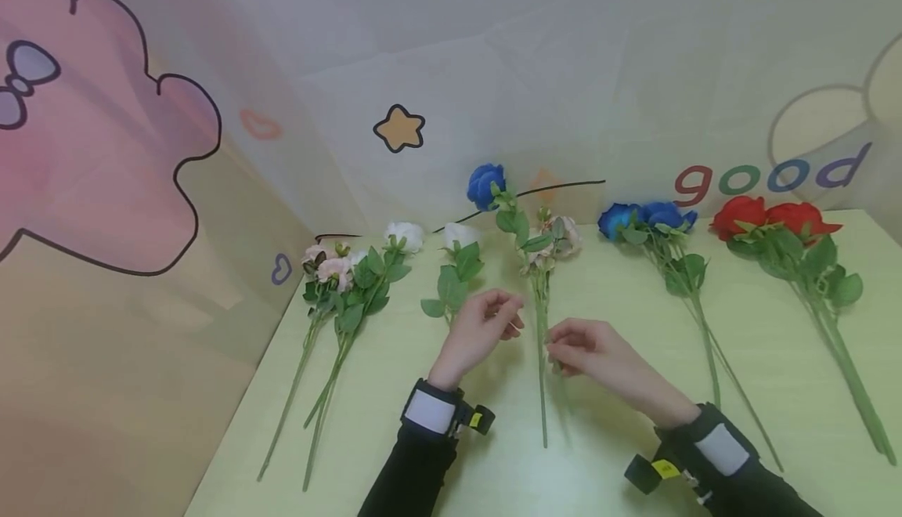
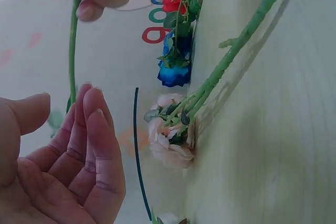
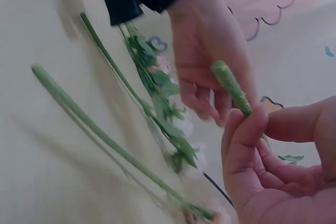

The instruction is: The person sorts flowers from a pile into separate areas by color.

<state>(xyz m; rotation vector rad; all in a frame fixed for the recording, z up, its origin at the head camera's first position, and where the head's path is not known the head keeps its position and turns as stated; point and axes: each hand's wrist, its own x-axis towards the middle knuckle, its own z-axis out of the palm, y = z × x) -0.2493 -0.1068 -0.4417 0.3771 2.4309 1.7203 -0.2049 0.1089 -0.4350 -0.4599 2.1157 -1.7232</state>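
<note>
Overhead, the table [image 1: 395, 392] is a pale yellow-green slab, matte, with a printed cloth backdrop [image 1: 535, 55] rising behind it. Artificial flowers lie across it in a row, stems toward me: pink sprays [image 1: 331, 270] at far left, white roses [image 1: 406, 236] next, blue roses [image 1: 644, 218] to the right, red roses [image 1: 768, 219] at far right. All stems look like green wrapped plastic, thin and straight; petals look like soft fabric.

My forearms come in from the bottom edge, black sleeves, a strapped band on each wrist. Both hands sit above mid-table, close together, well clear of the outer bunches.

My right hand [image 1: 588, 348] is raised slightly off the table, fingers curled. Thumb and fingertips pinch the lower end of a blue rose stem [image 3: 233, 88]. The stem rises away from me, and its blue head [image 1: 486, 184] stands against the backdrop. The cut end pokes out past my fingers, rounded and ribbed.

My left hand [image 1: 486, 325] hovers just left of that stem, palm turned inward, fingers [image 2: 100, 145] loosely bent and side by side, gripping nothing. The stem passes just beside their tips; contact unclear.

A pale pink rose [image 2: 168, 140] lies flat on the table between my hands, its stem running back toward me.
</note>
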